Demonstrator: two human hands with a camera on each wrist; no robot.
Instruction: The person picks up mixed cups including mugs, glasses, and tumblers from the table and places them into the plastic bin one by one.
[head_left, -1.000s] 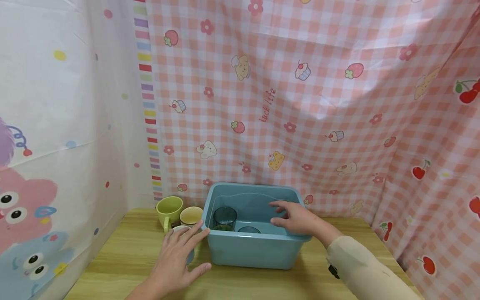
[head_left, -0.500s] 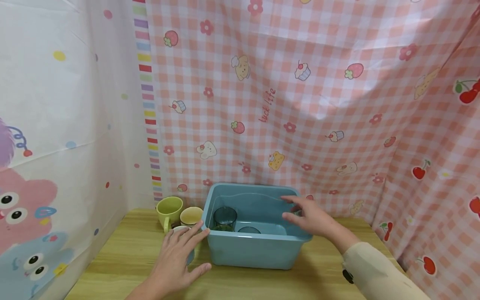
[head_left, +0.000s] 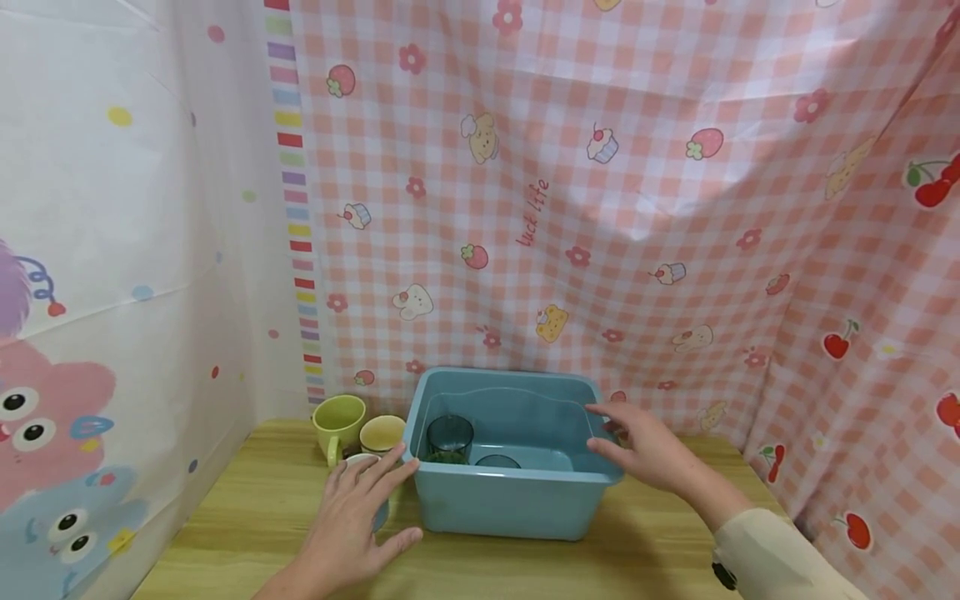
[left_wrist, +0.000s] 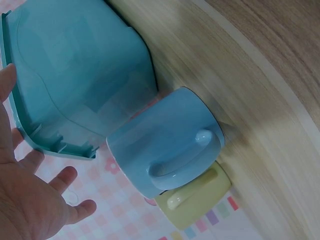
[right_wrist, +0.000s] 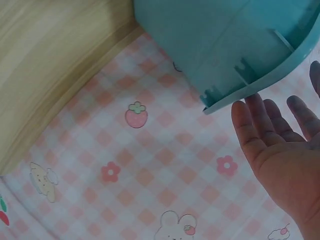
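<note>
A blue plastic tub point(head_left: 517, 504) stands on the table against the back curtain. Inside, toward its left, sit a dark tinted glass point(head_left: 450, 433), a second glass point(head_left: 498, 461) lower down, and something green point(head_left: 447, 457) half hidden by the front wall. My left hand point(head_left: 347, 521) has its fingers spread, fingertips at the tub's left rim, and partly covers a blue mug point(left_wrist: 165, 140). At the tub's right rim, my right hand point(head_left: 647, 446) holds nothing, fingers extended. In the right wrist view, its fingertips point(right_wrist: 242, 107) come right up to the rim.
Left of the tub are a green mug point(head_left: 341, 421) with its handle toward me and a yellow cup point(head_left: 383, 432). A checked pink curtain point(head_left: 555, 167) hangs close behind, and a white printed sheet point(head_left: 150, 375) borders the left. The wooden table point(head_left: 525, 571) extends in front.
My right hand has moved right, from over the tub's inside to its right rim. The left hand stays where it was, as do the tub and mugs.
</note>
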